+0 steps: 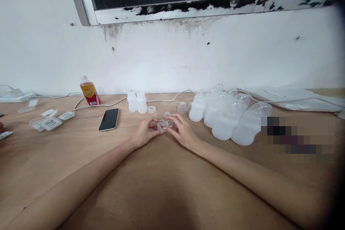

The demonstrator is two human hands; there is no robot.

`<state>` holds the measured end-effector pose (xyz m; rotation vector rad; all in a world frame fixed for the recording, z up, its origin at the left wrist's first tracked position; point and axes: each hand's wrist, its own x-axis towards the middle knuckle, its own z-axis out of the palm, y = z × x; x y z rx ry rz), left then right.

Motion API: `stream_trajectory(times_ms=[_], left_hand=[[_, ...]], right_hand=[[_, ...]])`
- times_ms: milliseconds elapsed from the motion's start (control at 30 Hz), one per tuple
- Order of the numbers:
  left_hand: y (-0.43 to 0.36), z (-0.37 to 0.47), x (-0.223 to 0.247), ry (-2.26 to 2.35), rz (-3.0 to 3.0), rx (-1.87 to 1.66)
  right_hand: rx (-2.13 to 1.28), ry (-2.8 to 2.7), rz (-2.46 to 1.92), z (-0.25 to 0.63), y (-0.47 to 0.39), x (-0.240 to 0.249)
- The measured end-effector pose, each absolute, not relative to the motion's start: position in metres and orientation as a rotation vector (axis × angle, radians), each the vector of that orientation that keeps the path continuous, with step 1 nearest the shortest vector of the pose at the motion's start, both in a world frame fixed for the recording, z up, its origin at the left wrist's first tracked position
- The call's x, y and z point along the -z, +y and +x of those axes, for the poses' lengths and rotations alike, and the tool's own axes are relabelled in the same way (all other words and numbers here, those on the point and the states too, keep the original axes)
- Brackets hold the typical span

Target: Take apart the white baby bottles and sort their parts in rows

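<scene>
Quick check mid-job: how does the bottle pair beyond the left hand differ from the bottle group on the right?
Caps: the bottle pair shows no domed caps, while the bottle group carries clear domed caps.
Number: the pair is just two bottles; the group has more.
Place: the pair stands beyond the left hand, the group to the right of the right hand.
Shared: both have whitish, translucent bodies and stand on the brown table.

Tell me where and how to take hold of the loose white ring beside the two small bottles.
Best pinch the white ring by opposite sides of its outer wall, probably from the near right: it appears to lie flat, hole up, with the small bottles close on its left.
</scene>
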<state>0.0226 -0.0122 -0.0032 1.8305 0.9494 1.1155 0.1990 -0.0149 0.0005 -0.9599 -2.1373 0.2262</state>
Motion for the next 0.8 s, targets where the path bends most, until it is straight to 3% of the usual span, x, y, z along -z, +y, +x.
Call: stream_trajectory(times_ms=[167,367,433,800], left_hand=[[-0.014,0.022,0.000,0.892,1.868,-1.151],[-0.020,0.022,-0.005,0.916,2.194,-1.134],[-0.023,0.022,-0.007,0.978,2.372,-1.112],[-0.021,0.024,-0.003,1.178,2.202,-1.135]], right_hand=[[-0.312,-2.119,-0.924,0.197,-0.017,-0.002],[-0.965,-1.971,-0.854,0.196,-0.009,0.000],[-1.029,-1.947,-0.852,0.196,-0.006,0.002],[-0.355,-2.182,-0.914,0.196,-0.021,-0.005]])
